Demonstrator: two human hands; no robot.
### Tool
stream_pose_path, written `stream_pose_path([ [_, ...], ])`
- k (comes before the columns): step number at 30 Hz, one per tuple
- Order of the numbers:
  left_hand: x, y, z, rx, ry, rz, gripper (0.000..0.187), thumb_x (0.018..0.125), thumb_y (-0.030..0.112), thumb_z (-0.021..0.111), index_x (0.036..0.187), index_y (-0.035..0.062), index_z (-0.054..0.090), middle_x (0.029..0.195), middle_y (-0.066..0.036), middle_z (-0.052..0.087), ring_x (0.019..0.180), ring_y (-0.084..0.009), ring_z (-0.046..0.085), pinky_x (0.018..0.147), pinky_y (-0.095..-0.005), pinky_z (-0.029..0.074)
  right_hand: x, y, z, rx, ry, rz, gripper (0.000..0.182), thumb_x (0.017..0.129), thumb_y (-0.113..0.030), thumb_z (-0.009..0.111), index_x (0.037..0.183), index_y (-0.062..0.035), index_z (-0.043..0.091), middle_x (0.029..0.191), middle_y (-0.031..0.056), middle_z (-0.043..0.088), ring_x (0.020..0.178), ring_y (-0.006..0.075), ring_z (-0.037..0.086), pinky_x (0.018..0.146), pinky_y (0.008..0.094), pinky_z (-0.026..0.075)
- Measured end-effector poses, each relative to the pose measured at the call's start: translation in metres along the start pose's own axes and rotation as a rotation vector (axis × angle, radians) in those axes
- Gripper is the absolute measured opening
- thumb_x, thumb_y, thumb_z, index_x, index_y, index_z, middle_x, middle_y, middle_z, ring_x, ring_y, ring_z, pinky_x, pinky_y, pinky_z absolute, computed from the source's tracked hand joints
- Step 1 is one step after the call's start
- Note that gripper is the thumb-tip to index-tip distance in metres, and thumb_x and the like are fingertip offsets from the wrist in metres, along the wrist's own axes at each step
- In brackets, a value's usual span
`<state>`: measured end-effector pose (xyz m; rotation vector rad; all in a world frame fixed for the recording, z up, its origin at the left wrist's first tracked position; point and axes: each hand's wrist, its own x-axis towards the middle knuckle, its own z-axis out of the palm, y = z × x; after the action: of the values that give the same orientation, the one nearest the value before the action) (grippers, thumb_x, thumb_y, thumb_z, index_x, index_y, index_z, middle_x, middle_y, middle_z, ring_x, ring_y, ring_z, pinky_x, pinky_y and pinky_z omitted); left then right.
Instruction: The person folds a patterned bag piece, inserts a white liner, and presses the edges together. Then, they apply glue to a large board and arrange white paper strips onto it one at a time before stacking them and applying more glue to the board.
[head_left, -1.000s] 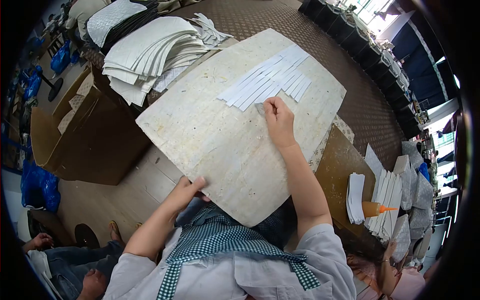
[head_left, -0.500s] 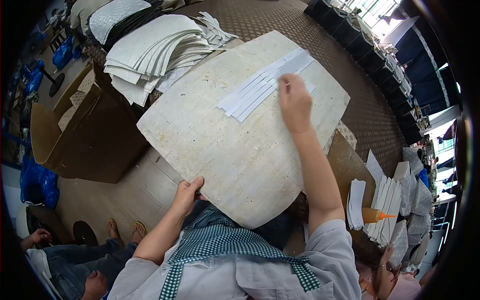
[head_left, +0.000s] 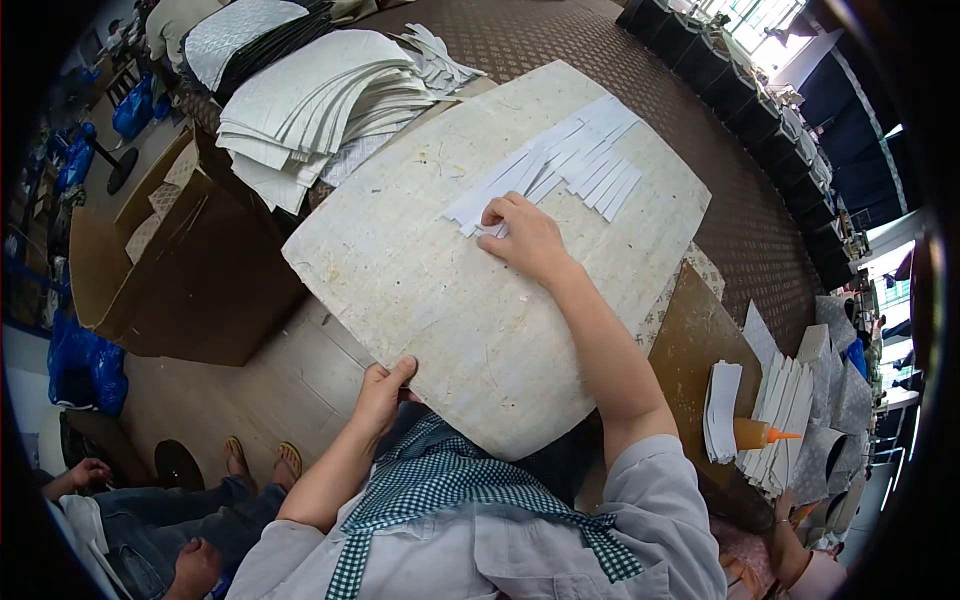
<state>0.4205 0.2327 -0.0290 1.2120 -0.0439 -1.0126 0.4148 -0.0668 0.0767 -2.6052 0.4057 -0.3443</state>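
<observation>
A large off-white board (head_left: 440, 310) with yellowish smudges lies tilted before me, its near edge by my apron. My left hand (head_left: 385, 392) grips the board's lower left edge, thumb on top and fingers underneath. On the far half of the board lie several narrow white strips (head_left: 590, 135), fanned out in overlapping groups. My right hand (head_left: 525, 238) is at the near end of the left group, thumb and forefinger closing on a white strip (head_left: 483, 229). The curled fingers partly cover the strip ends.
Stacked white curved sheets (head_left: 310, 100) lie beyond the board at left, near a cardboard box (head_left: 190, 270). At right, a bottle with an orange nozzle (head_left: 755, 434) lies by a white strip bundle (head_left: 722, 410) on a brown board (head_left: 690, 330). Other people sit at both lower sides.
My right hand has moved left and nearer to me, from the far strips to the near strip ends. A second fanned group of strips now shows at right. My left hand keeps its hold.
</observation>
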Motion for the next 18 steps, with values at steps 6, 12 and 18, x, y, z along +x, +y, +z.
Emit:
stream_pose_path([
  [6,0.0,-0.002,-0.001,0.027,0.033,0.015,0.027,0.091,0.032,0.065,0.086,0.0053,0.067,0.075,-0.001,0.065,0.06,-0.0089,0.058,0.05,-0.024,0.049,-0.001,0.003,0.022,-0.253,0.144,-0.191,0.013,0.08,-0.018,0.067,0.087,-0.0088,0.061,0.089,0.0055,0.06,0.079,0.0242,0.062,0.067,0.0357,0.051],
  [12,0.006,-0.01,-0.005,0.045,0.04,0.048,0.028,0.09,0.032,0.067,0.079,0.0067,0.065,0.07,0.001,0.061,0.058,-0.0081,0.055,0.049,-0.0247,0.049,-0.006,0.017,0.024,-0.296,0.379,-0.374,0.006,0.082,-0.009,0.064,0.088,-0.0066,0.063,0.082,0.0085,0.059,0.071,0.0234,0.062,0.06,0.0332,0.05],
  [18,0.004,-0.006,-0.002,0.043,0.028,0.04,0.028,0.091,0.032,0.065,0.084,0.0052,0.066,0.072,0.0,0.063,0.059,-0.0094,0.057,0.051,-0.0249,0.049,0.011,0.036,-0.061,0.503,0.838,0.087,0.008,0.087,-0.007,0.064,0.089,-0.0006,0.068,0.073,0.0045,0.064,0.06,0.0105,0.059,0.057,0.0225,0.049],
])
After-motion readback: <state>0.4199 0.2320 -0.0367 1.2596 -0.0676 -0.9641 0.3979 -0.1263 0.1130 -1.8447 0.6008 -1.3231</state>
